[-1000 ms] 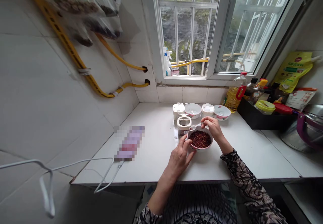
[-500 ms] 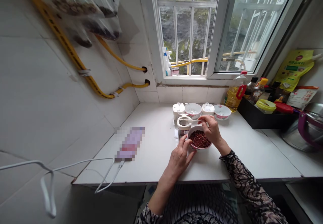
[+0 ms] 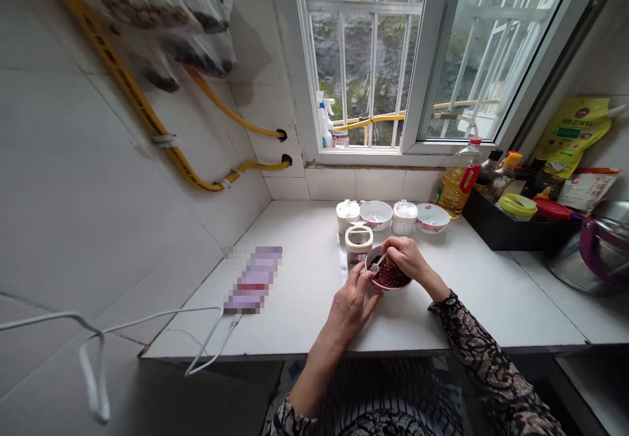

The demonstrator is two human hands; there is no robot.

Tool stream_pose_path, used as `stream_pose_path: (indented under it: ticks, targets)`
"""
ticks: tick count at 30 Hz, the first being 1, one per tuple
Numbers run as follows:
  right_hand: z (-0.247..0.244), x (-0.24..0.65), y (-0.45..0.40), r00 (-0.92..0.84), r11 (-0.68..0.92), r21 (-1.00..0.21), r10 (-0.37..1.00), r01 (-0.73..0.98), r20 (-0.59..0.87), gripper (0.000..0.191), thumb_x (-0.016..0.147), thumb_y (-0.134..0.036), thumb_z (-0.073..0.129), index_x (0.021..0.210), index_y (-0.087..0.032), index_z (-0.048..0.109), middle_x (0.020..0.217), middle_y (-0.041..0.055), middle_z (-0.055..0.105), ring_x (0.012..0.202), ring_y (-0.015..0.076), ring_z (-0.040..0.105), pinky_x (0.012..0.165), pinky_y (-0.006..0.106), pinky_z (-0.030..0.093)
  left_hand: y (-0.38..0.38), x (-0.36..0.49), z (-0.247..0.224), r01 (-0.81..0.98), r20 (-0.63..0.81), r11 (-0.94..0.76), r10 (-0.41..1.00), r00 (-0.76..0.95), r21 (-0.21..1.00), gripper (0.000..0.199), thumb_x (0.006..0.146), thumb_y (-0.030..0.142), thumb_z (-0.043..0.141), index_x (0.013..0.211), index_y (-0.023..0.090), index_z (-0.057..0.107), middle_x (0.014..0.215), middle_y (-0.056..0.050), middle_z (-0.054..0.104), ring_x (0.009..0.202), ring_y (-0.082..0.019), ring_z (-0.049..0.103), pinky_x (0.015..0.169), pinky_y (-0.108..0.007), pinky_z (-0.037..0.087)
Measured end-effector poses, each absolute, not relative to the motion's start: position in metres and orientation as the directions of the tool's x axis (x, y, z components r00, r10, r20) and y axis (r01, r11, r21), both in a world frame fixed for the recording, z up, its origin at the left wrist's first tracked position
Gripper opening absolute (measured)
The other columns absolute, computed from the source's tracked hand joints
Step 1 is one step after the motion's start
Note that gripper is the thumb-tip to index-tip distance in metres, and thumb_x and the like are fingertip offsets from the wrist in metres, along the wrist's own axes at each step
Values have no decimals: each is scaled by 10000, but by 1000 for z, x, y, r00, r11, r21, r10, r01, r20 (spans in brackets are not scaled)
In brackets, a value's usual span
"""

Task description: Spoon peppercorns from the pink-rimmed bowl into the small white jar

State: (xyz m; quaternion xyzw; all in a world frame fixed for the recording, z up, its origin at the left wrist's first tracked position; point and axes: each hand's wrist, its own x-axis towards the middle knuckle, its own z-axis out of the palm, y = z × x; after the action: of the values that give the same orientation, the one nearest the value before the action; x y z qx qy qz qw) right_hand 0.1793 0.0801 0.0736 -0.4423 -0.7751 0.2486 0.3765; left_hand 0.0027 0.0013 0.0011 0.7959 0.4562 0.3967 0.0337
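Observation:
A white bowl (image 3: 394,288) of dark red beans or peppercorn-like grains (image 3: 390,275) stands on the counter, too small to name surely. My left hand (image 3: 350,301) grips its left rim, thumb at the near side. Over the grains my right hand (image 3: 405,257) holds a small white spoon (image 3: 378,265), its head low at the bowl's left part. Just behind the bowl sits an uncovered jar (image 3: 359,242) with a cream rim. Further back are two white lidded jars (image 3: 348,212) (image 3: 405,216) and two more bowls (image 3: 376,216) (image 3: 432,218).
At the back right stand an oil bottle (image 3: 459,183) and a black box (image 3: 511,226) of seasonings. A metal pot (image 3: 580,262) with a purple handle is at far right. A blurred purple object (image 3: 254,278) lies left, by a white wire stand (image 3: 204,360).
My right hand has moved the spoon from over the jar's opening down and toward me, into the bowl. My left hand stays on the bowl's rim.

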Motion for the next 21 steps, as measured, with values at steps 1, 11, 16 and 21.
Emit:
stream_pose_path:
  ticks: [1, 11, 16, 21]
  targets:
    - [74, 180, 81, -302, 440, -775, 894, 454, 330, 199, 702, -146, 431, 649, -205, 613, 487, -24, 596, 516, 145, 557, 584, 247, 436, 1, 3, 2, 696, 606, -586, 749, 269, 415, 412, 864, 192, 606, 1225, 256, 419, 1378, -119, 476, 1114, -250, 633, 759, -348, 600]
    - [80, 187, 86, -135, 209, -955, 974, 210, 183, 177, 617, -245, 462, 622, -182, 627, 438, -24, 586, 443, 125, 513, 523, 236, 403, 1, 4, 5, 683, 620, -598, 738, 265, 420, 434, 836, 149, 612, 1210, 254, 418, 1375, -120, 483, 1156, -253, 615, 802, -350, 590]
    - [82, 188, 86, -123, 184, -968, 979, 169, 164, 169, 602, -255, 471, 606, -186, 625, 434, -24, 576, 447, 126, 502, 531, 245, 400, 1, 3, 5, 679, 634, -608, 726, 267, 411, 431, 835, 151, 616, 1208, 245, 420, 1368, -126, 487, 1133, -251, 626, 777, -338, 595]
    - [82, 187, 87, -121, 160, -980, 982, 118, 146, 164, 588, -256, 483, 600, -184, 630, 439, -26, 575, 456, 123, 501, 551, 252, 412, 1, 4, 6, 678, 640, -613, 720, 268, 406, 411, 845, 161, 613, 1202, 239, 425, 1360, -129, 490, 1128, -253, 627, 768, -336, 596]
